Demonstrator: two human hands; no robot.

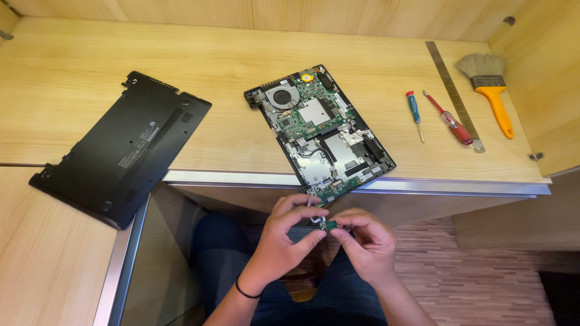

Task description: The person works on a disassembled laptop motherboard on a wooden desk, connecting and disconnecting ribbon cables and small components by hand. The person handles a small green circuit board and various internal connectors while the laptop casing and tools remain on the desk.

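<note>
Here both hands (pixel 326 232) pinch a small green board (pixel 330 225) below the wooden desk (pixel 229 145).

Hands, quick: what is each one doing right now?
Left hand: closed, pinching the small green circuit board.
Right hand: closed, fingertips pinching the same board's other end.

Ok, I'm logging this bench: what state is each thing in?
Laptop: opened, boards exposed.
Bottom cover: off, lying apart on the desk.
Small green board: out of the laptop, held by both hands.
Left hand: gripping it.
Right hand: pinching it.
Two screwdrivers: lying unused.
</note>
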